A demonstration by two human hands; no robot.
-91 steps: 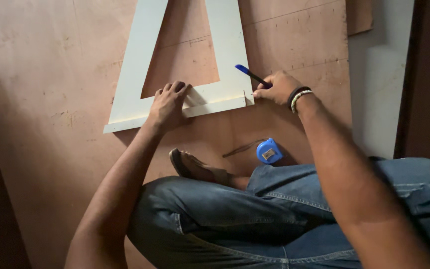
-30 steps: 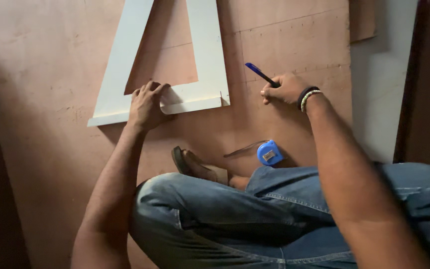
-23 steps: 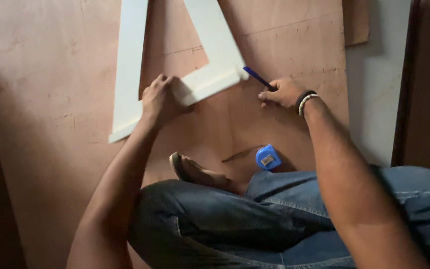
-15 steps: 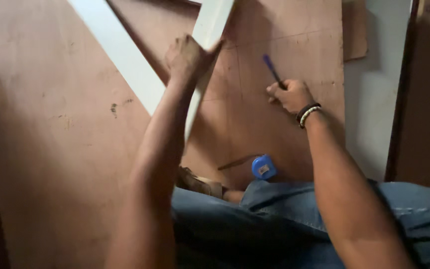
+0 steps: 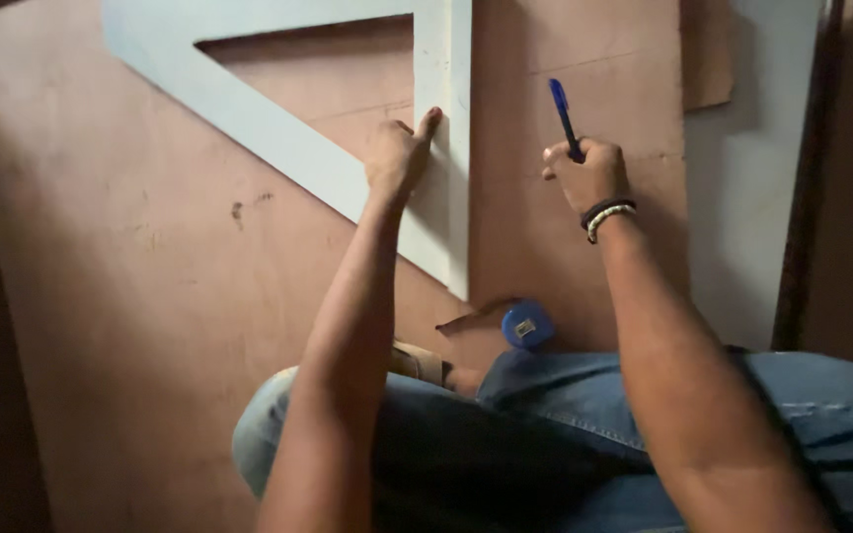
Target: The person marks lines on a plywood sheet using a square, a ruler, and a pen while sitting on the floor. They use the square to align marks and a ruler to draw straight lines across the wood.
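Flat on a brown plywood sheet [image 5: 130, 296] lies a pale, whitish triangular frame [image 5: 278, 128], cut from board, with broad straight bars and an open middle through which the plywood shows. One bar runs across the top of the view, one runs straight down toward the person, and a long slanted bar joins them, so that a sharp corner points at the person's knees. Its face is plain and smooth, with a faint bluish cast in the dim light.

The left hand [image 5: 399, 158] rests on the frame where the slanted bar nears the upright one, fingers curled and one fingertip stretched up against the inner edge of the upright bar; its grip is pressing on the frame rather than wrapped round it. The right hand [image 5: 584, 176] is just beside the frame on the bare plywood, its grip clamped in a fist round a blue pen [image 5: 565, 118] that stands up with its cap end pointing away. Dark and light bracelets [image 5: 608, 213] circle that wrist.

Near the frame's pointed corner, a round blue tape measure [image 5: 527, 324] sits on the plywood, close to the person's blue jeans [image 5: 565, 434] and a sandalled foot [image 5: 422, 363]. The plywood shows scuffs and a few dark marks. To the right a pale wall [image 5: 752, 197] rises beside a dark wooden doorframe [image 5: 812, 197]; the room is poorly lit.
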